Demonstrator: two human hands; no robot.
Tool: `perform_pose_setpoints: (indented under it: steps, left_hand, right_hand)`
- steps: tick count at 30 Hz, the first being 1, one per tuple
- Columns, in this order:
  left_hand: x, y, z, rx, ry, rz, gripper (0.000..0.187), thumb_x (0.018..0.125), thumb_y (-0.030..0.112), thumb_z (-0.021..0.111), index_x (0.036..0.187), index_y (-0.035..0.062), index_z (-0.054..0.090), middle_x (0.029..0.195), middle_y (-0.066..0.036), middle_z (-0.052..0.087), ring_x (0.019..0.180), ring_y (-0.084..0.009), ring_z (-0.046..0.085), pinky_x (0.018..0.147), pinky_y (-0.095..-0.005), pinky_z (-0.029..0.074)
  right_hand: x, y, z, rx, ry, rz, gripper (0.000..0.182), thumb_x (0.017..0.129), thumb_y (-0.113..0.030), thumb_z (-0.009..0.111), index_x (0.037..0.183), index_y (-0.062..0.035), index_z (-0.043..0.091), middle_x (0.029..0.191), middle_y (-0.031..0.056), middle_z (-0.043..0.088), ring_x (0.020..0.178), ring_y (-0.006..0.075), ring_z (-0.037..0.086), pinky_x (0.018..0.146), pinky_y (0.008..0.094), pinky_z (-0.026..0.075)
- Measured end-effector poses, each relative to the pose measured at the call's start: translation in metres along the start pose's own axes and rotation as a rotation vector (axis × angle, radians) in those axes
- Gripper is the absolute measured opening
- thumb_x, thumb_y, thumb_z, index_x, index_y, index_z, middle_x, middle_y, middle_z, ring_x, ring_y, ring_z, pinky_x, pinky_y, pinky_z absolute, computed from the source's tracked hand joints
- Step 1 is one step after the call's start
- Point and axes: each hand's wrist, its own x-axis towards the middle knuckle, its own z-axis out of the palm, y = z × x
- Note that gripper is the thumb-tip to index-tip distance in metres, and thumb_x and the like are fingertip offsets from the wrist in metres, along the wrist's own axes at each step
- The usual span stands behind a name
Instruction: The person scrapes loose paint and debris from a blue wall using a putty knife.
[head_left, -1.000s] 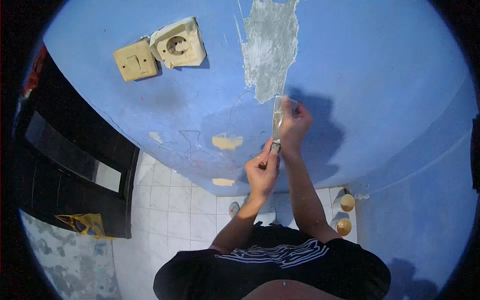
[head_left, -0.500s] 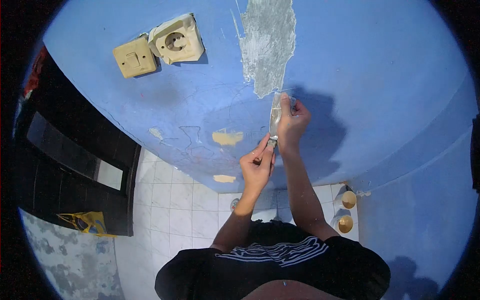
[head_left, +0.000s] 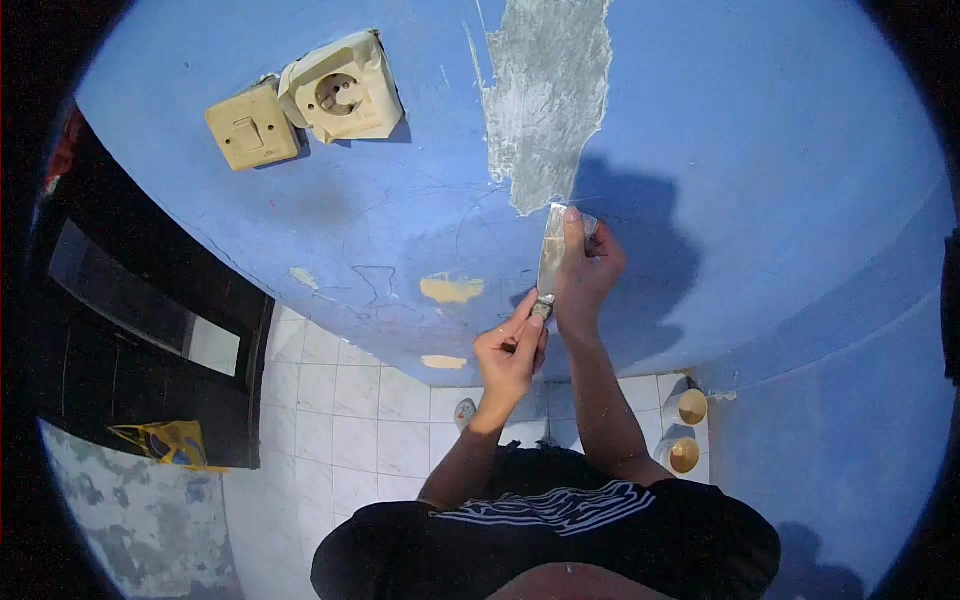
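Note:
My left hand (head_left: pixel 508 352) is closed around the handle of a putty knife (head_left: pixel 551 262), which points up along the blue wall. My right hand (head_left: pixel 590 275) grips the knife's metal blade, its thumb laid flat along the face and the fingers curled behind. The blade's top edge sits right at the lower tip of a rough grey scraped patch (head_left: pixel 548 105) on the wall. Part of the blade is hidden behind the right thumb and fingers.
Upper left on the wall are a light switch (head_left: pixel 252 128) and a socket (head_left: pixel 345 92). Two cream filler spots (head_left: pixel 452 290) lie lower down. Two round containers (head_left: pixel 685 455) stand on the tiled floor (head_left: pixel 405 445) at right. A dark door (head_left: pixel 130 320) is at left.
The whole view has shifted a little, with the wall patch and both hands slightly lower in it. Against the wall, hands and putty knife stay in nearly the same place.

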Motion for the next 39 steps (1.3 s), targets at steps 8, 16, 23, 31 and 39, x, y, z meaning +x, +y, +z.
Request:
perform_pose_setpoints:
  steps: [8, 16, 23, 31, 39]
  left_hand:
    - [-0.005, 0.011, 0.005, -0.062, -0.001, -0.077, 0.036, 0.096, 0.010, 0.059, 0.131, 0.0009, 0.059, 0.066, -0.001, 0.057, 0.048, -0.0050, 0.043, 0.041, -0.0205, 0.033]
    - [0.002, 0.009, 0.010, 0.120, 0.090, -0.063, 0.031, 0.096, 0.009, 0.059, 0.127, 0.0042, 0.064, 0.060, 0.004, 0.052, 0.049, -0.0022, 0.041, 0.045, -0.0195, 0.033]
    - [0.003, 0.008, 0.003, 0.396, 0.144, 0.155, 0.031, 0.092, 0.008, 0.061, 0.121, 0.0029, 0.067, 0.054, 0.001, 0.052, 0.049, -0.0035, 0.041, 0.047, -0.0227, 0.034]
    - [0.003, 0.043, -0.011, 0.559, 0.027, 0.185, 0.030, 0.093, 0.008, 0.059, 0.123, 0.0016, 0.066, 0.066, 0.003, 0.058, 0.054, -0.0019, 0.041, 0.049, -0.0200, 0.034]
    - [-0.008, 0.038, 0.005, 0.119, -0.013, -0.050, 0.032, 0.096, 0.008, 0.058, 0.128, 0.0026, 0.062, 0.061, 0.004, 0.054, 0.050, -0.0022, 0.045, 0.044, -0.0198, 0.034]
  right_hand:
    - [-0.020, -0.014, -0.008, 0.003, -0.184, 0.266, 0.030, 0.098, -0.030, 0.057, 0.089, -0.0014, 0.062, 0.068, 0.0050, 0.063, 0.055, 0.0091, 0.058, 0.050, 0.0257, 0.045]
    - [-0.018, -0.001, 0.000, 0.164, -0.207, 0.199, 0.035, 0.101, -0.035, 0.049, 0.086, -0.0031, 0.054, 0.063, 0.0077, 0.060, 0.045, 0.0136, 0.058, 0.042, 0.0280, 0.048]
    - [-0.023, 0.001, 0.008, 0.233, -0.164, 0.250, 0.030, 0.100, -0.032, 0.052, 0.085, -0.0060, 0.054, 0.060, 0.0058, 0.057, 0.045, 0.0127, 0.054, 0.040, 0.0268, 0.045]
    - [-0.035, -0.018, 0.021, 0.341, -0.050, 0.378, 0.031, 0.099, -0.032, 0.054, 0.084, -0.0048, 0.053, 0.059, 0.0063, 0.055, 0.044, 0.0148, 0.052, 0.040, 0.0290, 0.044]
    - [-0.029, -0.023, 0.005, 0.092, -0.118, 0.248, 0.030, 0.100, -0.028, 0.050, 0.084, -0.0023, 0.053, 0.060, 0.0072, 0.057, 0.044, 0.0144, 0.056, 0.041, 0.0285, 0.046]
